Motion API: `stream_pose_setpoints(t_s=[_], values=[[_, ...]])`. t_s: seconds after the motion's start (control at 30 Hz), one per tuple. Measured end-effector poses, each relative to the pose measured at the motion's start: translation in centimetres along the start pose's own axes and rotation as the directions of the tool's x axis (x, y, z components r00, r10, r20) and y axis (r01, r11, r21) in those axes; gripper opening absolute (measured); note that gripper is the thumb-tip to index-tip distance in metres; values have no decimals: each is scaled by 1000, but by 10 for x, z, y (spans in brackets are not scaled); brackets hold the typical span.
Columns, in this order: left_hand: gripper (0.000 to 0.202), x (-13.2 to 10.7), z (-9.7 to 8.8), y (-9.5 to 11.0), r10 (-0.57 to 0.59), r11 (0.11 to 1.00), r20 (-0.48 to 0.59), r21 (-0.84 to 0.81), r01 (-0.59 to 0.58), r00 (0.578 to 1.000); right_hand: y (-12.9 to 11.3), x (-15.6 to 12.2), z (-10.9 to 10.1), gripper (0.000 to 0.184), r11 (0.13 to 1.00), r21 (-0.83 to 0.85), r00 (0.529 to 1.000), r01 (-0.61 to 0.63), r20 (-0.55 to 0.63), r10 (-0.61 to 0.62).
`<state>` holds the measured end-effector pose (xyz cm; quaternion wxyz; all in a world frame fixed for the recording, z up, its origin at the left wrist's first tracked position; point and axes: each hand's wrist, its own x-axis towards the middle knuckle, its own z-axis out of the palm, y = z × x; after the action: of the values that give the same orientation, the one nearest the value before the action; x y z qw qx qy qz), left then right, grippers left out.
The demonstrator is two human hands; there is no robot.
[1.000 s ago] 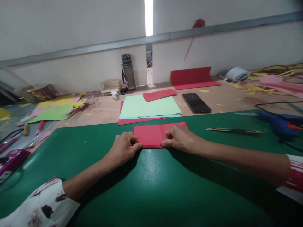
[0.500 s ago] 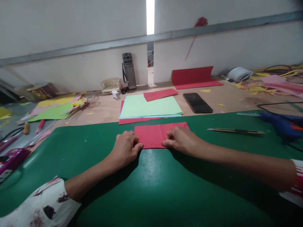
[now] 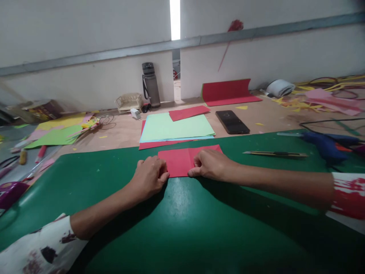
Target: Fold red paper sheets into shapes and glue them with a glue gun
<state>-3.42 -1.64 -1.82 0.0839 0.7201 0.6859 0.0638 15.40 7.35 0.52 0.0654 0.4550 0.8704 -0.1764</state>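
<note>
A red sheet of paper (image 3: 179,161) lies on the green mat (image 3: 171,228), a faint crease running down near its middle. My left hand (image 3: 150,175) pinches its near left corner between thumb and curled fingers. Along the near edge, right of the middle, my right hand (image 3: 209,164) grips the same paper with thumb and bent fingers, covering much of its right half. Just behind it sits a stack of pale green sheets (image 3: 176,129) with blue and red sheets beneath.
A utility knife (image 3: 275,154) and a blue glue gun (image 3: 325,146) lie to the right. Behind are a phone (image 3: 232,121), a grey bottle (image 3: 152,87), a small woven bench (image 3: 129,102) and a folded red sheet (image 3: 226,93). Paper scraps (image 3: 57,133) and a purple device (image 3: 11,194) are at left.
The whole view has shifted slightly, so things appear a little further left. My right hand has slid slightly left along the paper's near edge; both hands keep their hold.
</note>
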Motion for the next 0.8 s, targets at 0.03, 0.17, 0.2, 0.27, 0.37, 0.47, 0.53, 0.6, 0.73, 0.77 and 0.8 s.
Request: stream_pose_setpoints(t_s=[0.03, 0.17, 0.2, 0.27, 0.37, 0.47, 0.53, 0.6, 0.73, 0.77, 0.8], values=[[21, 0, 0, -1, 53, 998, -2, 43, -53, 999, -1, 0, -1, 42, 1000, -12, 1000, 5, 0, -5], [57, 2, 0, -4, 370, 884, 34, 295, -363, 929, -5, -3, -3, 41, 999, -43, 1000, -4, 15, 5], [62, 2, 0, -3, 425, 844, 46, 340, -414, 904, -5, -3, -4, 41, 999, -48, 1000, -6, 21, 7], [66, 1, 0, -2, 490, 785, 58, 404, -469, 870, -5, -4, -4, 41, 999, -48, 1000, -2, 29, 3], [60, -2, 0, 1, 494, 750, 72, 470, -466, 867, -4, -4, -4, 36, 999, -34, 1000, 12, 22, -11], [51, -6, -2, 1, 468, 740, 85, 507, -443, 880, -2, -4, -3, 31, 999, -12, 999, 33, 19, -32], [46, -10, -4, -3, 456, 743, 88, 509, -433, 886, 0, -4, -3, 31, 999, 6, 999, 35, 20, -36], [45, -17, -5, -9, 446, 753, 82, 504, -423, 891, 1, -4, -2, 31, 999, 18, 999, 38, 17, -38], [47, -35, -6, -23, 409, 773, 62, 506, -382, 910, 3, -4, 0, 30, 998, 29, 999, 47, 11, -47], [47, -39, -6, -26, 397, 779, 60, 505, -371, 916, 3, -4, 0, 29, 998, 32, 999, 47, 7, -48], [47, -43, -5, -28, 384, 786, 58, 503, -359, 922, 4, -4, 1, 28, 998, 36, 999, 48, 2, -48]])
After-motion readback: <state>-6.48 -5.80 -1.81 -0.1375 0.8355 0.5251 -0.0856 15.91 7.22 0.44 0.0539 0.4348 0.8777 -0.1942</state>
